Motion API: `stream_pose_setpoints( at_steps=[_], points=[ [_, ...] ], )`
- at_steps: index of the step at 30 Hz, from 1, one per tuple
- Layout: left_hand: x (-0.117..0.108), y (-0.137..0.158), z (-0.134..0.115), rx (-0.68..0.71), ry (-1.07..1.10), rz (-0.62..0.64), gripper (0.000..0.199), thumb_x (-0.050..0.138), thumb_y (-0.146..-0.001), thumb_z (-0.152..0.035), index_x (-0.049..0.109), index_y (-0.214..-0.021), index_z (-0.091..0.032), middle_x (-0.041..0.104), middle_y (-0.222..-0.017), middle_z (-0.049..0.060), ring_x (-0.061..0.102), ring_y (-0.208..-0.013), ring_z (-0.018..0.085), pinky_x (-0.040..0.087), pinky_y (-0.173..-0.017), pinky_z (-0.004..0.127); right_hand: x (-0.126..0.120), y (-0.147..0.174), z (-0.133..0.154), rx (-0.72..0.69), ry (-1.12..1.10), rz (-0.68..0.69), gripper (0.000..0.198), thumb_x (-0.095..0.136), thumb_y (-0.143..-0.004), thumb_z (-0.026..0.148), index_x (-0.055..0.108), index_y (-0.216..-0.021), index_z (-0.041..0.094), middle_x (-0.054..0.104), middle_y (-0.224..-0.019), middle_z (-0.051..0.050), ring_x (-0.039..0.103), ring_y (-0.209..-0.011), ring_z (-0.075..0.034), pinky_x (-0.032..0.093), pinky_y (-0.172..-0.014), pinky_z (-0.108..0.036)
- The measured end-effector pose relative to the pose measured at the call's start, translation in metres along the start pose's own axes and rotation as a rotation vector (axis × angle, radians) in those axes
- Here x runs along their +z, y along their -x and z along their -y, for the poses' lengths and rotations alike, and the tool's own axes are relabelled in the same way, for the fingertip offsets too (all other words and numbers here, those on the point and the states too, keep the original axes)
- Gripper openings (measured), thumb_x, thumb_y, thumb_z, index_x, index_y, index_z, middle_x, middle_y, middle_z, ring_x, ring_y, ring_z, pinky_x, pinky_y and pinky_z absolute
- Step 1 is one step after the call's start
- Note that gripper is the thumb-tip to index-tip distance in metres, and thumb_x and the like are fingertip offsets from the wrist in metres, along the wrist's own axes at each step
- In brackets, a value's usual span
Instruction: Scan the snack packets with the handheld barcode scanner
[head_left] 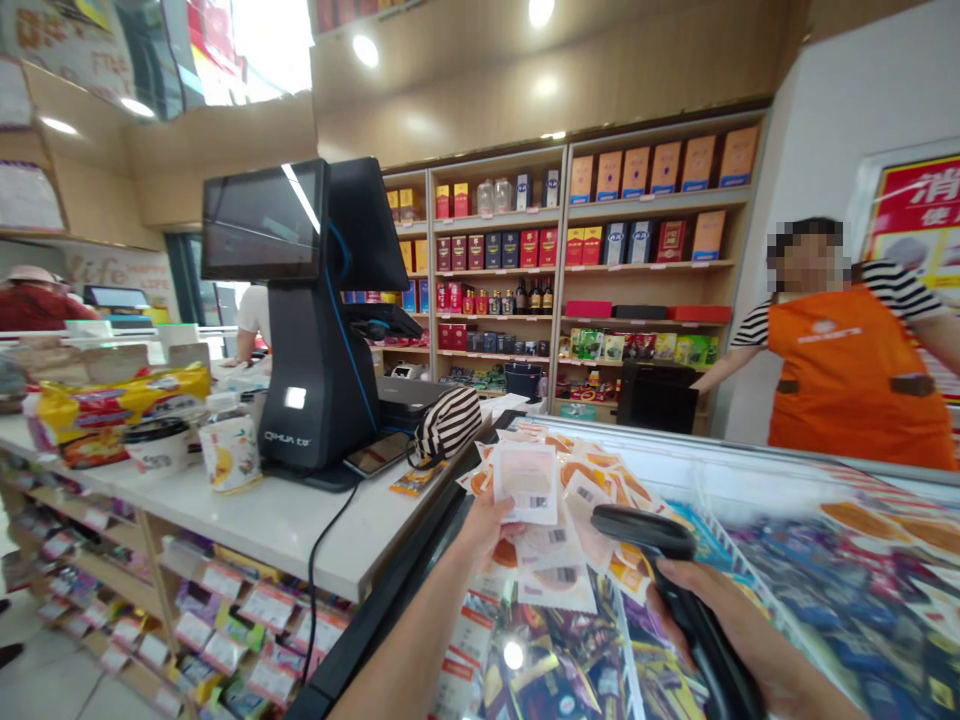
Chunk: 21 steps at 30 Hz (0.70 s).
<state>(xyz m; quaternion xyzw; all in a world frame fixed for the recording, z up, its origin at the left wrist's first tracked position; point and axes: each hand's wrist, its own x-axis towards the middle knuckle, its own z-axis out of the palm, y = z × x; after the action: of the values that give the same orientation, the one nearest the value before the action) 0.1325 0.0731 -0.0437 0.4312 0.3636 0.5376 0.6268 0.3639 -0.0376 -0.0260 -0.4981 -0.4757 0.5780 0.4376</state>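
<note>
Left hand [493, 528]: narrow pinch, thumb over the near edge of a flat, white, square plastic packet with a printed barcode [526, 482]. Packet is up over the far left part of the glass-topped display case [660, 438], barcode side showing, probably so the code stays unobstructed. Grip at the edge leaves most of the face bare.

Right hand [701, 598]: wrapped around the handle of a black plastic handheld barcode scanner [649, 532]; scanner head points left toward the packets, apart from the held one. Handle grip presumably lets the wrist aim it. Can't tell about the trigger, fingers partly hidden.

Loose pile of orange-and-white flat plastic packets [611, 478] on the glass, just beyond and right of the left hand; likely there because the glass is flat and within reach of both hands. Two more white barcoded packets [556, 578] just below the held one, codes up; can't tell if held or lying. Wrapped goods show through the glass.

Left: white tabletop [300, 530] with black twin-screen register terminal [319, 350]. Black-and-white striped fabric pouch [450, 424] and dark flat phone [380, 455] sit beside its base, seemingly kept off the glass. Far right: person in orange apron [847, 370], behind the case.
</note>
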Motion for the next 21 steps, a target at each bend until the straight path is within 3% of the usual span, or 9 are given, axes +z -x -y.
stream_pose_setpoints(
  at_steps=[8, 13, 18, 21],
  points=[
    [0.004, 0.006, -0.006, 0.062, 0.048, -0.046, 0.041, 0.060, -0.060, -0.026, 0.050, -0.099, -0.017, 0.063, -0.085, 0.009, 0.058, -0.078, 0.021, 0.044, -0.068, 0.033, -0.003, 0.002, 0.006, -0.039, -0.044, -0.011, 0.033, 0.044, -0.070, 0.044, 0.053, -0.059, 0.014, 0.049, -0.040, 0.001, 0.042, -0.034, -0.006, 0.036, -0.036, -0.018],
    [0.009, 0.009, -0.012, 0.151, 0.024, -0.049, 0.034, 0.059, -0.061, -0.029, 0.053, -0.091, -0.013, 0.063, -0.082, 0.009, 0.058, -0.075, 0.019, 0.044, -0.067, 0.029, -0.006, 0.005, 0.007, -0.036, -0.067, -0.015, 0.033, 0.045, -0.070, 0.044, 0.053, -0.060, 0.014, 0.050, -0.041, 0.001, 0.043, -0.035, -0.007, 0.036, -0.037, -0.019],
    [0.005, 0.010, -0.019, 0.238, -0.136, -0.117, 0.027, 0.055, -0.064, -0.028, 0.053, -0.085, -0.012, 0.062, -0.073, 0.007, 0.058, -0.067, 0.017, 0.044, -0.064, 0.030, -0.007, 0.006, 0.011, -0.020, -0.100, -0.036, 0.032, 0.047, -0.069, 0.043, 0.054, -0.061, 0.013, 0.051, -0.041, 0.001, 0.044, -0.035, -0.006, 0.036, -0.037, -0.018],
    [0.002, 0.008, -0.027, 0.338, -0.304, -0.214, 0.020, 0.055, -0.063, -0.024, 0.055, -0.081, -0.014, 0.060, -0.070, 0.004, 0.055, -0.074, 0.020, 0.041, -0.070, 0.032, -0.006, 0.006, 0.012, -0.009, -0.142, -0.050, 0.031, 0.048, -0.068, 0.043, 0.054, -0.062, 0.013, 0.052, -0.043, 0.001, 0.045, -0.036, -0.006, 0.037, -0.037, -0.018]
  ],
)
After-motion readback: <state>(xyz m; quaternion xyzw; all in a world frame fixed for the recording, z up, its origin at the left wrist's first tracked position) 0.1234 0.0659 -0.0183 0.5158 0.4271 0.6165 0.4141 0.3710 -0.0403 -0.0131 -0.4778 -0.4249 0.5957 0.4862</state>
